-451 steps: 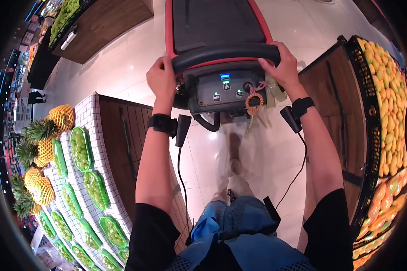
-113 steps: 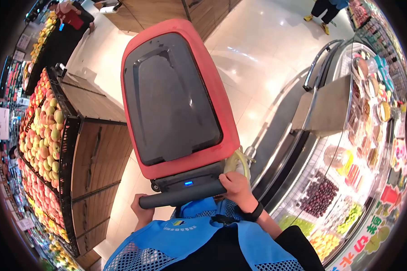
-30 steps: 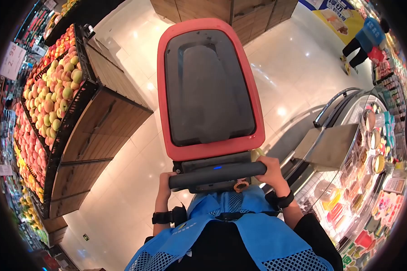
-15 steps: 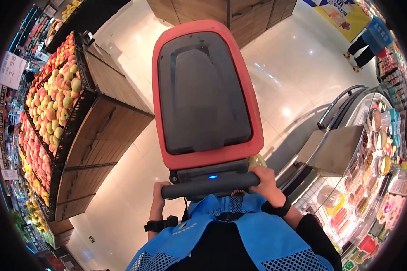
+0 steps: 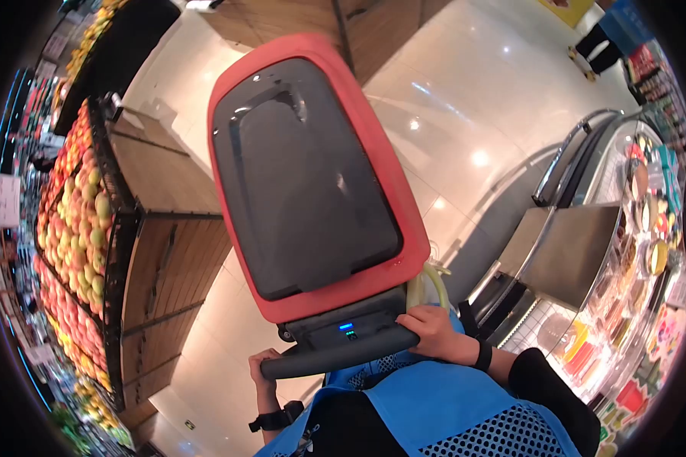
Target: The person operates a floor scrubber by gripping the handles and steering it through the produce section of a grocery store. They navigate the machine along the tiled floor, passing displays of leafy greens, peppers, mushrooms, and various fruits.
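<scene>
A red machine with a dark grey lid (image 5: 301, 183), which looks like a walk-behind floor scrubber, stands before me, its front angled to the left. Its dark handlebar (image 5: 335, 359) slants up toward the right, below a small panel (image 5: 347, 328) with blue and green lights. At the bar's left end, my left hand (image 5: 262, 370) is wrapped round the grip. My right hand (image 5: 430, 332) closes round the other end, its thumb side toward the panel. Beside it, a pale yellow-green hose (image 5: 439, 283) curves out from the machine's right rear.
Wooden fruit stands (image 5: 171, 266) with peaches (image 5: 81, 228) line the left side. A curved, lit chiller case (image 5: 587, 320) with a metal rail runs along the right. Another wooden unit (image 5: 282, 23) stands ahead. A person in blue (image 5: 613, 38) is at the far right on shiny floor tiles (image 5: 465, 99).
The machine's front has swung left in view, and the handlebar has tilted, its left end lower. Both hands keep their hold. The fruit stand and the person in blue have shifted in view.
</scene>
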